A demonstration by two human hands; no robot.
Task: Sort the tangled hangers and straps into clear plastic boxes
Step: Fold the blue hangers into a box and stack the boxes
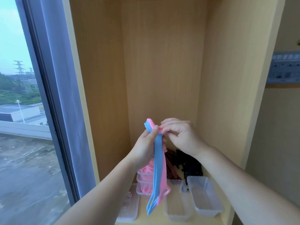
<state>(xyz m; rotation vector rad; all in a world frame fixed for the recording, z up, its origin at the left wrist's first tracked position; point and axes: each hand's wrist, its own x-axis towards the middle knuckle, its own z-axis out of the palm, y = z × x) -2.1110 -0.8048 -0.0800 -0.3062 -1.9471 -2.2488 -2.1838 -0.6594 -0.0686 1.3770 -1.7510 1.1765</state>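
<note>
Blue hanger and pink hanger are thin, flat plastic, probably light and a little springy. Your left hand grips both near the top, above the boxes on the shelf. Your right hand pinches the pink hanger. Hold near the bend, not the loose hooked ends.

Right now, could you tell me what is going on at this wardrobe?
A person appears to be separating hangers above the wooden shelf. The left hand grips a long blue plastic hanger and a pink plastic hanger together, while the right hand pinches the pink one near its top. Below, two clear plastic boxes sit empty beside a pile of dark straps.
</note>
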